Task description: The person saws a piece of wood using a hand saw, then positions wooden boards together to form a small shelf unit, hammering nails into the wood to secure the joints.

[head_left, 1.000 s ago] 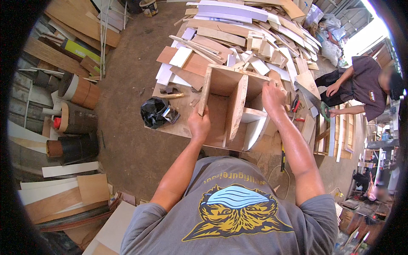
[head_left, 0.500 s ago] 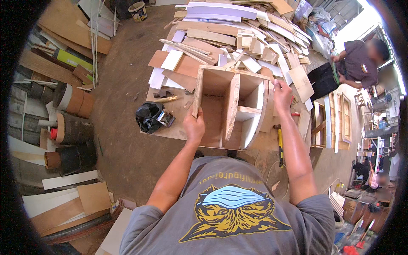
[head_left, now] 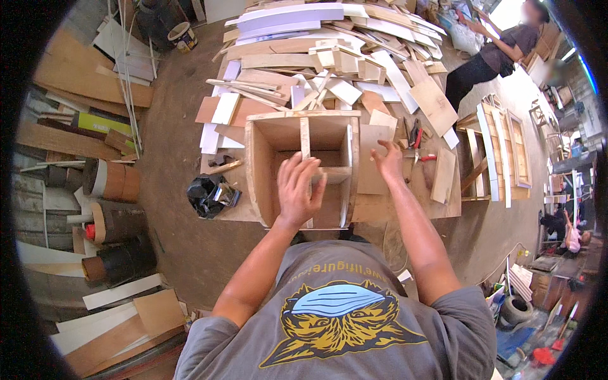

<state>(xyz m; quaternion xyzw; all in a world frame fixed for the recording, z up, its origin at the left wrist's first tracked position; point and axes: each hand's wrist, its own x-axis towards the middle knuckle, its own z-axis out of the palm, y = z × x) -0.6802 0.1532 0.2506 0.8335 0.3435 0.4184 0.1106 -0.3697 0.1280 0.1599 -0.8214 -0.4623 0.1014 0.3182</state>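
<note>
A wooden box frame [head_left: 255, 180] with inner dividers stands at the near edge of the workbench, its open side facing up. My left hand [head_left: 299, 193] is over its middle divider [head_left: 305, 136], fingers spread and slightly bent; whether they touch the wood I cannot tell. To the right of the box, my right hand [head_left: 389, 163] hovers above a flat brown board [head_left: 373, 180], fingers loosely curled and apart, with nothing visible in them. Beyond that hand lie pliers [head_left: 415, 135] and a red-handled tool [head_left: 427, 158].
Left of the box are a black plastic bag [head_left: 204, 195] and a hammer [head_left: 225, 166]. Wood offcuts [head_left: 285, 60] are heaped across the far bench. A person [head_left: 500, 54] stands at the far right. Rolls of sheet material [head_left: 114, 180] and boards line the left side.
The box has turned from a slant to sit squarer and further left. My left hand has left its side edge for the middle; my right hand has come down from its raised, closed position and opened.
</note>
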